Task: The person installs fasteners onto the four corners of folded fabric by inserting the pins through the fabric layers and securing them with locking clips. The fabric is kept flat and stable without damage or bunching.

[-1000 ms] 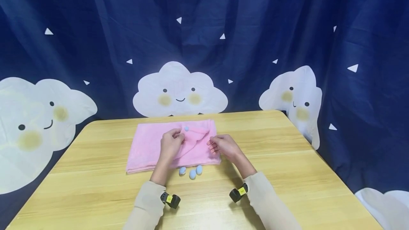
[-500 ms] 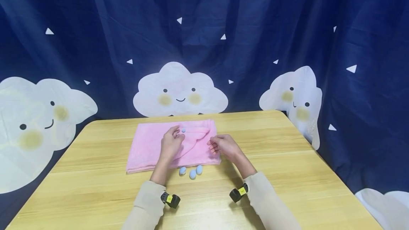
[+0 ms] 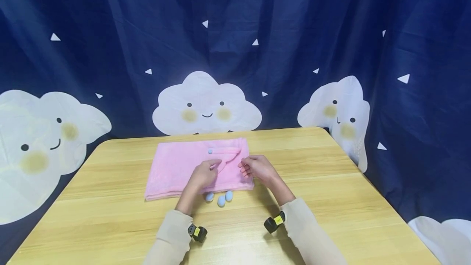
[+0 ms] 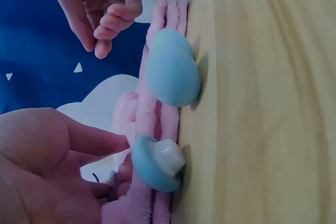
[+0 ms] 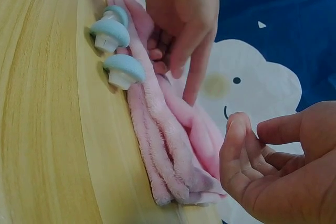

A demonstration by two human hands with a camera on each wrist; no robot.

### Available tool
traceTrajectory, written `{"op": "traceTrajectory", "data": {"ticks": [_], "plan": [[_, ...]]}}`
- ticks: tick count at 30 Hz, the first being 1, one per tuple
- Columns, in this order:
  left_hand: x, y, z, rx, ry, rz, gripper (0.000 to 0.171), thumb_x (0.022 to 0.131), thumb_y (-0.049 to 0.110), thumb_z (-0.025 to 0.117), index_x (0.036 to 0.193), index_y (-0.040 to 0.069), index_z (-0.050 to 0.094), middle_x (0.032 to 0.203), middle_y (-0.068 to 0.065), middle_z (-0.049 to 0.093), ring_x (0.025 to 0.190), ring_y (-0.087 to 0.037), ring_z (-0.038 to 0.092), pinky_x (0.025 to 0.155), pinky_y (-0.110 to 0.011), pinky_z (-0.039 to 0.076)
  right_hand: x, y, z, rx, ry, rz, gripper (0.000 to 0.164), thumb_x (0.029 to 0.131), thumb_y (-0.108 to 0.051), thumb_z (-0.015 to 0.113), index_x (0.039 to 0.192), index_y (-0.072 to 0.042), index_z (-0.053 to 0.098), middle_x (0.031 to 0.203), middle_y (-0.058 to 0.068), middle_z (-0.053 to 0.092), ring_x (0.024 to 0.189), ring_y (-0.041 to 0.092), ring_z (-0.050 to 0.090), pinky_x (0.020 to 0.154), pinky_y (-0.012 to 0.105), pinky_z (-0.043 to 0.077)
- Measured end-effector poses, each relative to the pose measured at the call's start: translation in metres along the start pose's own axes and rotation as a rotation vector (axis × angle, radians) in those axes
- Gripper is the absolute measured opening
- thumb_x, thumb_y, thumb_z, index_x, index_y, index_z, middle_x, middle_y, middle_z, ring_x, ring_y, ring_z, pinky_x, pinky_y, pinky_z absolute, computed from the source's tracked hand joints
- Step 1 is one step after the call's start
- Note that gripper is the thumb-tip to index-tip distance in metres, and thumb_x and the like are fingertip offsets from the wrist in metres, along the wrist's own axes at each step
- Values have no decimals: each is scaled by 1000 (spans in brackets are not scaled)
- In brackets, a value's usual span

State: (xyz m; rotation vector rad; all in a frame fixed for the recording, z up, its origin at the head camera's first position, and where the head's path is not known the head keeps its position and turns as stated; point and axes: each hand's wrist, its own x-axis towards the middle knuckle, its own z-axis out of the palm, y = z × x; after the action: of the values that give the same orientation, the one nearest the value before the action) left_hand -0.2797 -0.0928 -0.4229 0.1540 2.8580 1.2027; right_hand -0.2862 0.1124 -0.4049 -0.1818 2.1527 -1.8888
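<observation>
A folded pink fleece blanket (image 3: 173,171) lies on the table, one flap turned over on its right part. On that flap sits a small blue round-capped piece (image 3: 210,151). My left hand (image 3: 205,174) is over the middle of the blanket, its fingertips at the flap's edge; the right wrist view shows a finger extended down toward the cloth. My right hand (image 3: 260,169) hovers by the blanket's right edge, fingers loosely bent, with nothing visible between them. Along the front edge lie three blue mushroom-shaped fasteners (image 5: 124,71) with white stems.
The light wooden table (image 3: 312,216) extends around the blanket. Behind it hangs a dark blue curtain (image 3: 228,7) printed with white clouds. Each wrist carries a black camera (image 3: 272,225) on a strap.
My left hand has moved from beside the blue piece on the flap toward the front and slightly right. The blue piece has shifted a little left. My right hand stays in place.
</observation>
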Motion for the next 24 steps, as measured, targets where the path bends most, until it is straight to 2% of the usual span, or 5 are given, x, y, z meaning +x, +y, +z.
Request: {"op": "traceTrajectory", "data": {"ticks": [7, 10, 15, 21, 24], "plan": [[-4, 2, 0, 108, -86, -14, 70, 74, -8, 55, 138, 19, 55, 140, -19, 48, 84, -30, 57, 75, -47, 49, -21, -25, 6, -3, 9, -10, 28, 100, -4, 46, 103, 21, 58, 79, 18, 61, 68, 21, 57, 69, 34, 53], [-5, 6, 0, 163, -90, 6, 65, 74, -2, 58, 135, 21, 58, 138, -21, 49, 95, -38, 55, 89, -62, 41, -18, -22, 5, 4, 6, -4, 27, 99, -3, 46, 103, 21, 58, 79, 18, 61, 67, 20, 57, 69, 34, 53], [-11, 19, 0, 93, -96, 72, 43, 84, 11, 65, 127, 14, 64, 129, -16, 59, 79, -30, 59, 85, -62, 43, -5, -8, 1, 7, 5, 3, 27, 99, -5, 48, 102, 19, 61, 79, 18, 62, 68, 21, 58, 70, 35, 53], [-15, 33, 12, 120, -96, 146, 41, 78, 16, 76, 118, 14, 70, 123, -14, 63, 109, -36, 54, 93, -61, 36, 2, 3, -1, 23, 9, -8, 26, 99, -8, 50, 101, 15, 63, 79, 15, 63, 68, 19, 58, 64, 28, 52], [-16, 36, 21, 146, -95, 171, 43, 75, 17, 80, 116, 12, 70, 119, -16, 63, 109, -37, 53, 89, -59, 36, 1, 4, -1, 24, 15, -12, 25, 98, -8, 51, 99, 14, 63, 78, 15, 63, 67, 18, 58, 61, 24, 50]]}}
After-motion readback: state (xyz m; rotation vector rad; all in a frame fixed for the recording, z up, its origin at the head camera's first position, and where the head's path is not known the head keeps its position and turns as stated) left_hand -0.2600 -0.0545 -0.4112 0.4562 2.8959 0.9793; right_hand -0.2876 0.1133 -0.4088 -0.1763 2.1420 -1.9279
